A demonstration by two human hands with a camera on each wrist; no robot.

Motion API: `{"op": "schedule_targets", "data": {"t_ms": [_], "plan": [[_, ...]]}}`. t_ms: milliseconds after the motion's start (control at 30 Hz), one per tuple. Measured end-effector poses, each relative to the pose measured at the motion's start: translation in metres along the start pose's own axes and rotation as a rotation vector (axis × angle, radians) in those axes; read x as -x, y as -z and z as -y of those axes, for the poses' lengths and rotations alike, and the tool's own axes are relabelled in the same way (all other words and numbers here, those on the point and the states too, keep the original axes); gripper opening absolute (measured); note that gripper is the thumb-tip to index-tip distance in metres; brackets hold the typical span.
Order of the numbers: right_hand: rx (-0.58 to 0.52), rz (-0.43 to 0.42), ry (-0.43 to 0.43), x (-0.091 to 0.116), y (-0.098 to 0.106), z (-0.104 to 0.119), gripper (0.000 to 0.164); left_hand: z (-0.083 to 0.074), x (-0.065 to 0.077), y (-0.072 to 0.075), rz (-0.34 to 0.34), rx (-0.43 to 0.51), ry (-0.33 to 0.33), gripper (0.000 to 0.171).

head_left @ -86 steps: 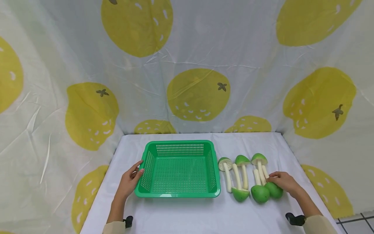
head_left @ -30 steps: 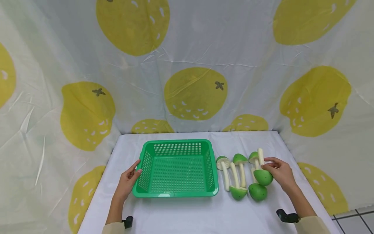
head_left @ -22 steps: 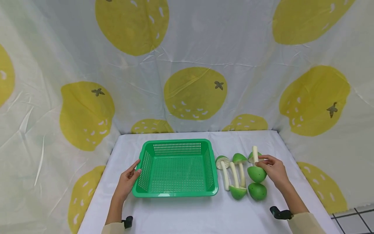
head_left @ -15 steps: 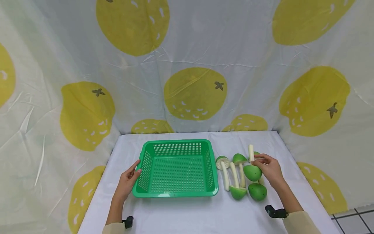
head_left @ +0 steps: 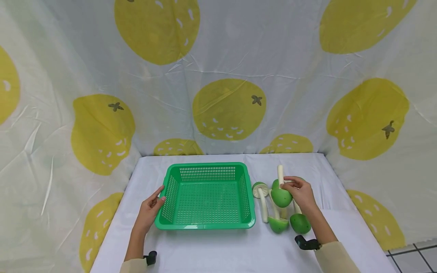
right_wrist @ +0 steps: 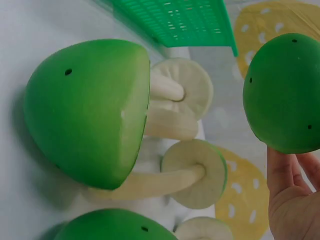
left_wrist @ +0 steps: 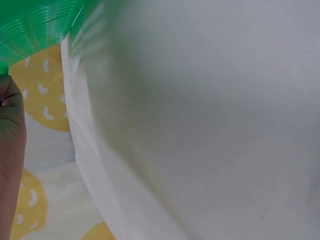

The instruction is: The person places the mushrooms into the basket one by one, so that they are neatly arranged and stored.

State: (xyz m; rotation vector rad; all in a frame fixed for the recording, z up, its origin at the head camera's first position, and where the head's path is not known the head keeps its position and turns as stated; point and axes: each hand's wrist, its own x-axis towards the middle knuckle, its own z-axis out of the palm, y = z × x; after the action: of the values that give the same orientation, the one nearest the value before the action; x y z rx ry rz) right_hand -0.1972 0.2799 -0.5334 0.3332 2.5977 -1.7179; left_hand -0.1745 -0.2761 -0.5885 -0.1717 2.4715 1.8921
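Note:
A toy mushroom with a green cap (head_left: pixel 281 198) and a white stem is held up by my right hand (head_left: pixel 304 193). Thumb and fingers pinch it near where stem and cap meet, cap down and stem up. In the right wrist view its cap (right_wrist: pixel 285 95) hides part of the fingers. Below and around it several similar mushrooms lie on the table, among them one cap-up mushroom (head_left: pixel 261 191) and two cap-down ones, a middle mushroom (head_left: pixel 278 225) and a right mushroom (head_left: pixel 300 224). My left hand (head_left: pixel 149 210) holds the left rim of a green plastic basket (head_left: pixel 205 227), which contains nothing.
A white cloth (head_left: pixel 211 250) covers the table. Behind and beside it hangs a pale curtain (head_left: pixel 290 110) with yellow lemon prints. The mushrooms lie close together, just right of the basket.
My right hand has lifted the rightmost mushroom and carried it left over the others, toward the basket. The left hand has stayed at the basket's rim.

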Motion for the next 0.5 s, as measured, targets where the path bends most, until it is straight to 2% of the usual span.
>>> {"op": "schedule_targets", "data": {"t_ms": [300,500], "plan": [[-0.061,0.033,-0.017,-0.005,-0.021,0.013,0.047,0.001,0.0,0.0,-0.009,0.007,0.007,0.053],[-0.095,0.048,0.016,-0.007,-0.031,0.017,0.044,0.001,0.001,-0.001,-0.011,0.016,0.011,0.054]]}}
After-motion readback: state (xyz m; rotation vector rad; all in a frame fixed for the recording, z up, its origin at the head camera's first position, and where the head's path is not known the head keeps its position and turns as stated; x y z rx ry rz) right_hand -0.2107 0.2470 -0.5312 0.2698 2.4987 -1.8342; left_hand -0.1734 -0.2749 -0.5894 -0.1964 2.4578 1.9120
